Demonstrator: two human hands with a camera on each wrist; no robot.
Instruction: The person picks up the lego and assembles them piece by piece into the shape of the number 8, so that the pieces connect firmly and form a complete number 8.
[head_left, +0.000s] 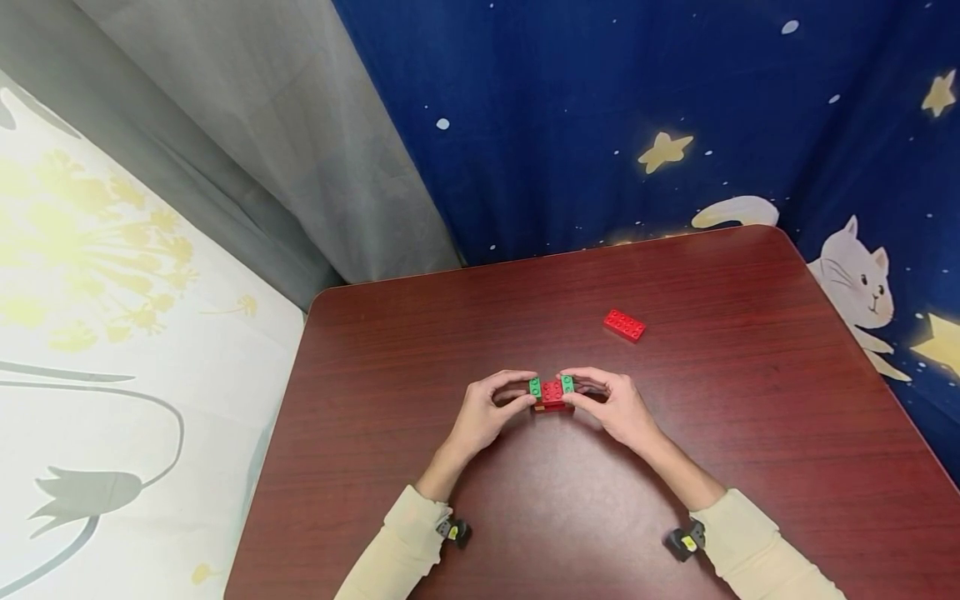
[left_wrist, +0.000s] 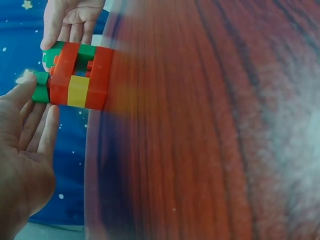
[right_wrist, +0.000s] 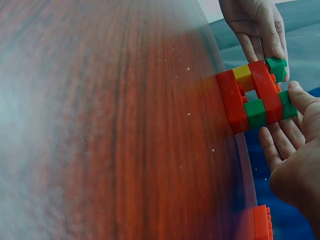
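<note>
A small stack of toy building bricks stands on the table: a red brick [right_wrist: 233, 102] at the bottom, a yellow brick [left_wrist: 78, 91] and a green brick [right_wrist: 255, 113] above it with a gap between, then an upper red brick [head_left: 552, 391]. My left hand [head_left: 480, 412] pinches a small green brick [head_left: 535, 387] between thumb and fingers at the upper red brick's left end. At the other end, my right hand [head_left: 621, 408] pinches a second small green brick [head_left: 567, 384]. In the right wrist view the left-hand brick sits slightly tilted, with red studs showing beside it.
Farther back on the dark red wooden table [head_left: 390, 367] lies a loose red brick [head_left: 624, 326], right of the stack. Behind the table's far edge hang a blue star-patterned curtain [head_left: 570, 125] and a grey curtain [head_left: 262, 125]. Wrist cameras are strapped at both sleeves.
</note>
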